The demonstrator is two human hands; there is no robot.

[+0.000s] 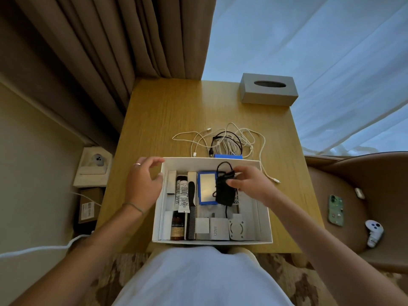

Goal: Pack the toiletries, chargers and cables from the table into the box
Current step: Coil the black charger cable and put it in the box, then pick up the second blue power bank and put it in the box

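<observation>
A white box [263, 219] lies open on the wooden table [167, 115] near its front edge. Inside it are tubes [183, 196], a brown bottle [177, 228], a black comb [191, 214], a blue-edged device [206, 187] and white chargers [217, 229]. My right hand [249, 183] holds a black charger with its wound cable [224, 191] over the box's middle. My left hand [144, 183] hovers at the box's left wall with fingers apart, holding nothing. Tangled white and black cables [229, 139] lie on the table behind the box, by a blue object [227, 156].
A grey tissue box [268, 89] stands at the table's far right corner. A brown chair on the right carries a phone [336, 210] and a white controller [373, 231]. Curtains hang behind; a wall socket [93, 165] and a white cable [42, 248] are at left.
</observation>
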